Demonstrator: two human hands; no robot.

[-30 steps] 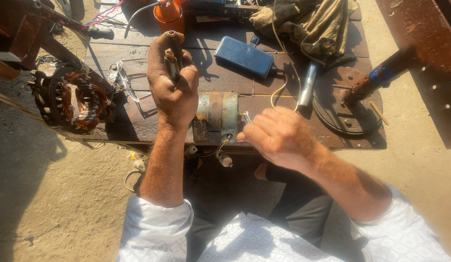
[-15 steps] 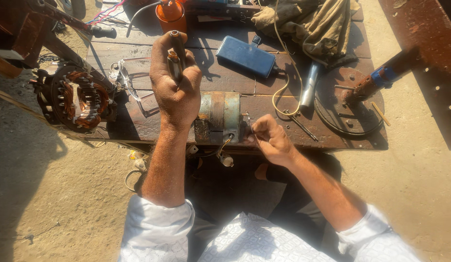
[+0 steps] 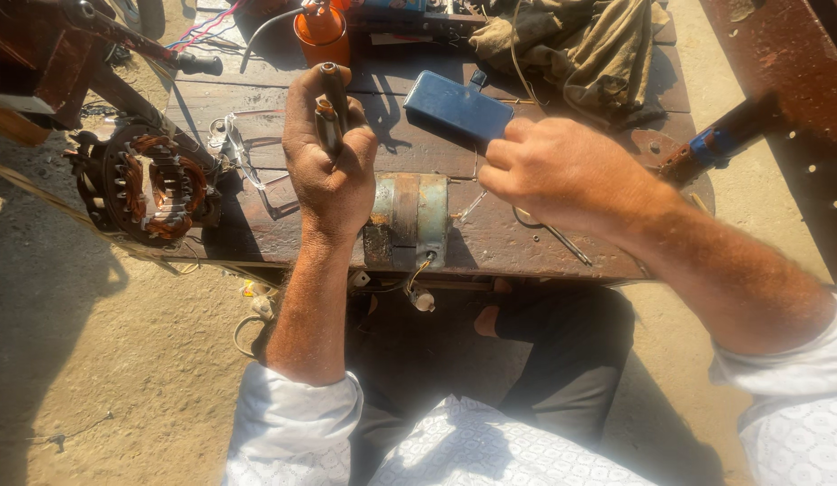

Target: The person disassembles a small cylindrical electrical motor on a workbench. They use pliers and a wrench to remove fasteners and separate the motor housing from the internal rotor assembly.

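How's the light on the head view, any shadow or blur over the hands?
Head view: hard sunlight, sharp dark shadows under the bench; left hand gripping the tool handle is sharp and sunlit; right hand slightly soft; the small motor is partly shaded.

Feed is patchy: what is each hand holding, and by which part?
Left hand grips a dark tool handle around its lower shaft. Right hand: fingers curled, any held item hidden.

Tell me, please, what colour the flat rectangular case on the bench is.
The flat case is dark blue, seen in the head view just beyond the right hand.
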